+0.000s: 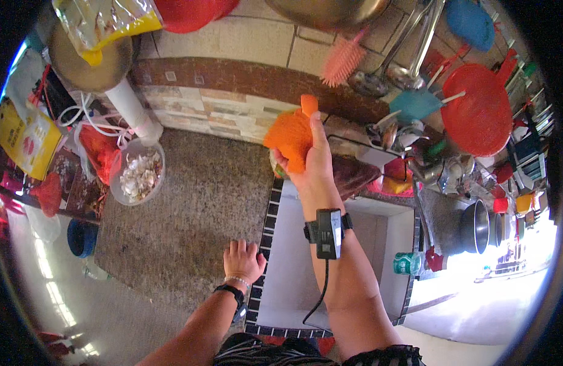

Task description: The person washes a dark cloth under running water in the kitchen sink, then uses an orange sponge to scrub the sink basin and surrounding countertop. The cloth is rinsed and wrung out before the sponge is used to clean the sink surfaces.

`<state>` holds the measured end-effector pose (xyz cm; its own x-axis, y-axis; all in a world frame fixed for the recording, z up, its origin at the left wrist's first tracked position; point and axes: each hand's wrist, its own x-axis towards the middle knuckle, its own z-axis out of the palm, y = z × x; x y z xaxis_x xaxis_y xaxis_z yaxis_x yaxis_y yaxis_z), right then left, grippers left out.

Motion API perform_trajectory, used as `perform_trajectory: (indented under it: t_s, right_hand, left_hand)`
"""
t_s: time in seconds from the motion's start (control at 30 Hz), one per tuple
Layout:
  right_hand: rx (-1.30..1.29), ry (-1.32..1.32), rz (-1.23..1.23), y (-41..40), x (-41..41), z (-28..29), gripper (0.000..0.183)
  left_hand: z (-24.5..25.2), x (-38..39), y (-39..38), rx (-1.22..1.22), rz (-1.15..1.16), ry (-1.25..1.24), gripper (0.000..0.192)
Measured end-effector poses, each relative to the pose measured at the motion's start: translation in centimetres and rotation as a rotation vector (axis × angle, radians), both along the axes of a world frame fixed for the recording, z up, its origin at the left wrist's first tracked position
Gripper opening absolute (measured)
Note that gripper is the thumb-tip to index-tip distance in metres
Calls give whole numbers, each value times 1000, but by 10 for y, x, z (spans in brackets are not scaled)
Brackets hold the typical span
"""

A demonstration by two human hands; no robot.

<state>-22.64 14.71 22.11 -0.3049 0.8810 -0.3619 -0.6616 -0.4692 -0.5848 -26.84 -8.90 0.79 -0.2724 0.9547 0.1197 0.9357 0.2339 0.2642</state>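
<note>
My right hand is raised above the far-left corner of a tiled sink basin. It grips a fuzzy orange cleaning cloth, and an orange plastic piece sticks up past the thumb. Whether the two are joined is hidden. My left hand rests palm down on the mottled stone countertop, left of the sink's black-tiled edge, with nothing in it. Behind the cloth is a wall of stone-patterned tiles.
A clear plastic bowl of garlic peelings stands at the counter's back left, beside a white pipe. Ladles, a pink bristle brush and a red strainer hang at upper right. A dark pot sits right of the sink.
</note>
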Motion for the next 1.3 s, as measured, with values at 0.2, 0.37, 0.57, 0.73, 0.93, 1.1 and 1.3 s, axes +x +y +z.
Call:
perform_trajectory:
  t_s: [0.2,0.37,0.57,0.73,0.93,1.1,1.3]
  right_hand:
    - [188,-93,452,-66,74,-54,54]
    - [-142,-547,572,-139,191,-170,32]
    - [336,-803,1633,-268,224,-311,26]
    - [576,-675,1486,-314,313,-331,24]
    - [837,-1415,2049,-250,542,-324,27]
    - [502,-1165,1810,-266,498,-415,20]
    - [-386,-313,1332,-315,273,-462,31]
  left_hand:
    - [-6,1,2,23,9,-6,21]
    - [-11,3,2,64,5,34,21]
    - [-14,5,4,33,10,87,21]
    - [-18,4,3,35,-7,125,19]
    - [-19,6,3,50,-12,140,19]
    - [-20,8,3,59,6,161,19]
    - [-21,7,2,60,12,172,18]
